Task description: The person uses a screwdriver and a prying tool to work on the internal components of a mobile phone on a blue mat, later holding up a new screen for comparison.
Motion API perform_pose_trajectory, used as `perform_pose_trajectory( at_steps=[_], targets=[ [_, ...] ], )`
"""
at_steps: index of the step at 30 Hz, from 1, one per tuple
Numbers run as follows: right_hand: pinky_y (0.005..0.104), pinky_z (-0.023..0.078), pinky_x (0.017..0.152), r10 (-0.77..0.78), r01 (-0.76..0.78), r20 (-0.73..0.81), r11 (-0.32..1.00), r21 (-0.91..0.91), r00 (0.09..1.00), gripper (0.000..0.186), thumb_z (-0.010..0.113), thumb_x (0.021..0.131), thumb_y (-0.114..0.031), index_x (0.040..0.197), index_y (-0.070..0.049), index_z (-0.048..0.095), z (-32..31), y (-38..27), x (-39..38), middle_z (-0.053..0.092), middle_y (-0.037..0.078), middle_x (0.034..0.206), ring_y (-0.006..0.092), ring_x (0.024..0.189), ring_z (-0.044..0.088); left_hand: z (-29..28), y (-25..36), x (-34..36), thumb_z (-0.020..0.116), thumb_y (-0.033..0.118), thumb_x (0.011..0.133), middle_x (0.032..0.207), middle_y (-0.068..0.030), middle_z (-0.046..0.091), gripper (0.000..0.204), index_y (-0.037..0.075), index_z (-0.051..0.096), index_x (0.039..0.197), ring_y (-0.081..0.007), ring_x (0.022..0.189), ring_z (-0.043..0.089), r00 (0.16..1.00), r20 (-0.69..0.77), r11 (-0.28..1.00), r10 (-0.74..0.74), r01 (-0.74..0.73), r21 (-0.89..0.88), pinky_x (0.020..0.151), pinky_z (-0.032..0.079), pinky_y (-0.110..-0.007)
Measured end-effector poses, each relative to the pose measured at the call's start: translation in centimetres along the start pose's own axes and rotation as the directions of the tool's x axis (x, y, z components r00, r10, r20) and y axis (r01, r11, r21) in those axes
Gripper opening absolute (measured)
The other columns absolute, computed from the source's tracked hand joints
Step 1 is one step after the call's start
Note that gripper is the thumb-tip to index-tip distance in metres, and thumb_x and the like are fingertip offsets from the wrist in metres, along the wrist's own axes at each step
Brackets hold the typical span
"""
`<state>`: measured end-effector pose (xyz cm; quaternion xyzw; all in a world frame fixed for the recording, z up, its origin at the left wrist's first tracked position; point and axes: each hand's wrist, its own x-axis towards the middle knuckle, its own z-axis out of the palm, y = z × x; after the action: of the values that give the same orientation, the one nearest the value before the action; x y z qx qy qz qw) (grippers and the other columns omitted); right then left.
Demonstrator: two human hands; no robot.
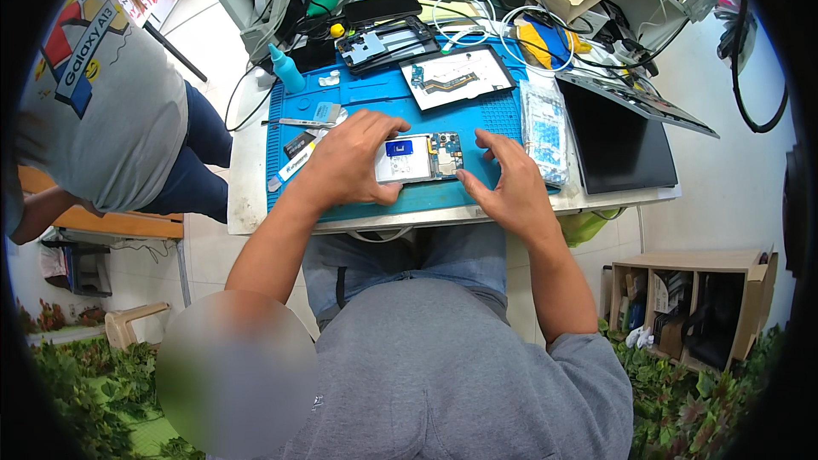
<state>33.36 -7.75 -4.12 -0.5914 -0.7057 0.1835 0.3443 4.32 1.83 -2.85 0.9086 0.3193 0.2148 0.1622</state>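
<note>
The left hand was arched palm-down and partly closed over the left end of an opened, flat rectangular smartphone with an exposed circuit board; I observed its fingers at the far edge and its thumb at the near edge, holding the device. The right hand was half open, thumb and index finger spread in a wide C. Its thumb tip was at the phone's right end; I could not tell whether it made contact. Both forearms extended from the lower side of my view and converged on the phone.

The phone was located above a blue ribbed work mat on a white-topped table. Beyond it I noted a black-edged white panel bearing a brown ribbon cable. A light-blue plastic squeeze bottle stood at the mat's far left, with silver metal tweezers nearer the left hand. To the right lay a clear plastic packet and a large black glossy screen.

A person in a pale printed shirt stood to the left; a light wooden shelf unit stood at lower right.
</note>
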Motion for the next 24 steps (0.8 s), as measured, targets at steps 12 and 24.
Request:
perform_pose_trajectory(
  at_steps=[12, 24],
  targets=[
    [0.0343, 0.068, 0.092, 0.258, -0.114, 0.028, 0.326, 0.939, 0.966, 0.036, 0.077, 0.112, -0.016, 0.138, 0.005, 0.062, 6.4, -2.6, 0.0, 0.078, 0.016, 0.126, 0.0162, 0.103, 0.078, 3.0, 4.0, -0.9, 0.102, 0.028, 0.065, 0.114, -0.0135, 0.075, 0.079, 0.002, 0.071, 0.132, -0.0295, 0.101, 0.075, 0.858, -0.491, 0.988, -0.154, 0.118, -0.103, 0.089, 0.063, -0.04],
    [0.0327, 0.06, 0.087, 0.062, -0.222, 0.408, 0.907, 0.359, 0.911, 0.036, 0.066, 0.117, -0.019, 0.144, 0.004, 0.074, 1.0, -1.2, 6.1, 0.083, 0.016, 0.109, 0.0168, 0.092, 0.075, -5.9, -1.8, -5.0, 0.092, 0.019, 0.093, 0.094, -0.0082, 0.08, 0.032, 0.002, 0.084, 0.119, -0.0182, 0.084, 0.074, 0.791, -0.091, 0.793, -0.605, 0.591, -0.147, 0.08, 0.06, -0.033]
  ],
)
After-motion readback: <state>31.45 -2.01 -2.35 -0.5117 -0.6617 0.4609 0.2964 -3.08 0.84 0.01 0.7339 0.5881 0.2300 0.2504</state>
